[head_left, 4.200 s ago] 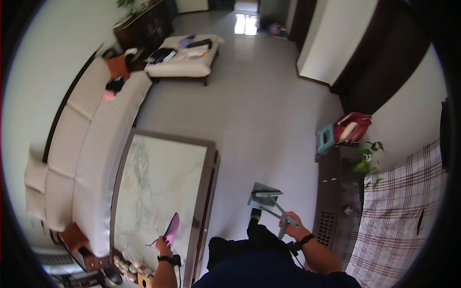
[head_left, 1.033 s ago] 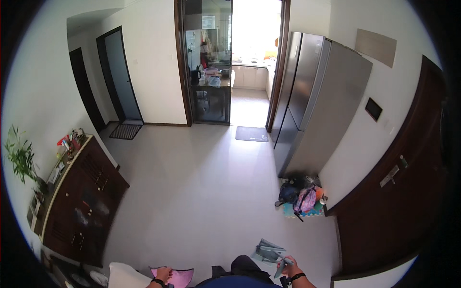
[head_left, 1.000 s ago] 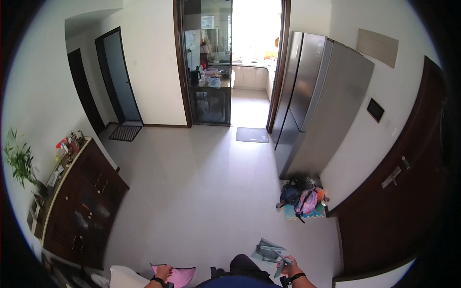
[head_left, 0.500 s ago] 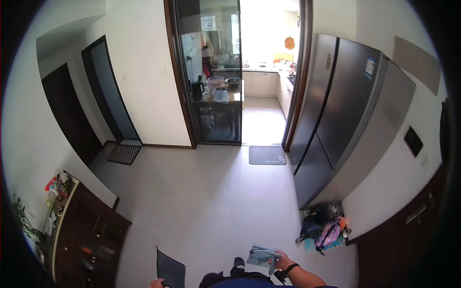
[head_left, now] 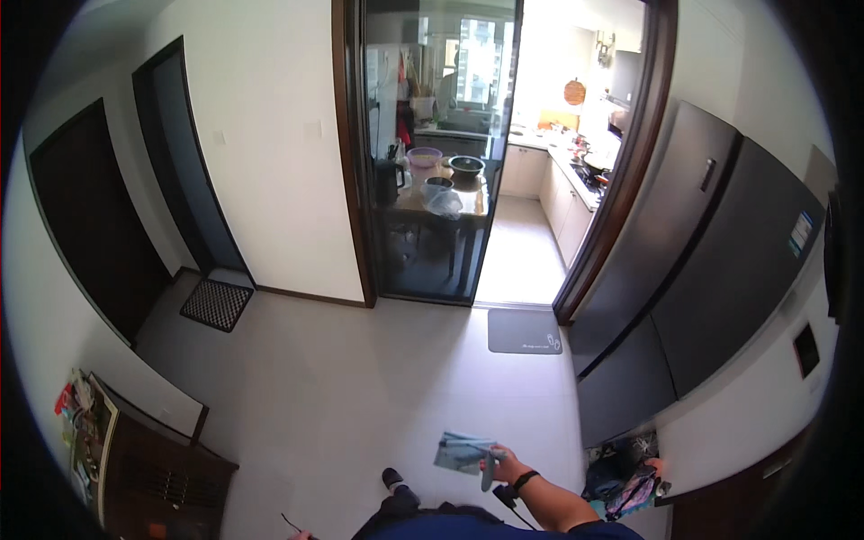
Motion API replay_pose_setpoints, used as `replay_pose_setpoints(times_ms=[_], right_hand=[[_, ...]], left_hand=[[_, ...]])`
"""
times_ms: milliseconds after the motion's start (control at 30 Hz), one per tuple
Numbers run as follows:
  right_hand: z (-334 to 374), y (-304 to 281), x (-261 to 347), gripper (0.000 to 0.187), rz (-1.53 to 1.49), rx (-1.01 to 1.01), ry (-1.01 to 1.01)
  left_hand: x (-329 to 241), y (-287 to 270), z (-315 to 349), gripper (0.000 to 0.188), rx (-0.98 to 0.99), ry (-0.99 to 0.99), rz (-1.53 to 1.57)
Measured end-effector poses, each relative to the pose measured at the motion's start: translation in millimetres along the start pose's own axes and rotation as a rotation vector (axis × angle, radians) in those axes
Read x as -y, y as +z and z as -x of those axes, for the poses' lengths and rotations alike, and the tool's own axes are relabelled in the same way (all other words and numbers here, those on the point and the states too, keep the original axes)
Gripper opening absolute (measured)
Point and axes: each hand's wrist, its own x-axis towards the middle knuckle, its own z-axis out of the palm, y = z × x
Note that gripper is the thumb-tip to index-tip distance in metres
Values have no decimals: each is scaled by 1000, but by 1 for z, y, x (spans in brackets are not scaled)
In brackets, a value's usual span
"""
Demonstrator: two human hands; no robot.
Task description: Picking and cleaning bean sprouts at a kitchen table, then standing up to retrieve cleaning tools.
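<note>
My right hand point(head_left: 511, 465), with a dark band at the wrist, is closed round a light blue-grey bundle point(head_left: 461, 453). The bundle has a flat panel and a rounded grey piece hanging below the fingers; its kind cannot be made out. It is held in front of my body above the pale floor. My left hand point(head_left: 301, 535) barely shows at the lower edge. A thin dark tip point(head_left: 288, 521) sticks up beside it, part of the dark flat rectangular sheet seen there earlier; the rest is out of view.
Ahead, a glass sliding door point(head_left: 441, 234) stands beside the kitchen opening, with a grey mat point(head_left: 525, 331) before it. A dark refrigerator point(head_left: 733, 261) and piled bags point(head_left: 623, 486) are on the right. At the left are a wooden cabinet point(head_left: 166, 477) and checked mat point(head_left: 216, 303).
The kitchen doorway and refrigerator appear closer, and my foot has moved left in view. My left hand and its dark sheet have sunk almost out of view. My right hand still holds the bundle.
</note>
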Motion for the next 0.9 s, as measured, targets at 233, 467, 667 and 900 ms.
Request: replay_pose_setpoints(times_ms=[233, 467, 667, 900], right_hand=[[-107, 153, 84, 32, 13, 36, -73], [-224, 309, 173, 27, 53, -21, -7], [-362, 387, 236, 34, 140, 102, 68], [-488, 474, 292, 45, 26, 18, 98]], left_hand=[[-207, 19, -90, 13, 154, 5, 329], [-354, 33, -121, 16, 9, -86, 361], [-416, 39, -140, 13, -143, -204, 444], [-529, 57, -129, 12, -204, -370, 470]])
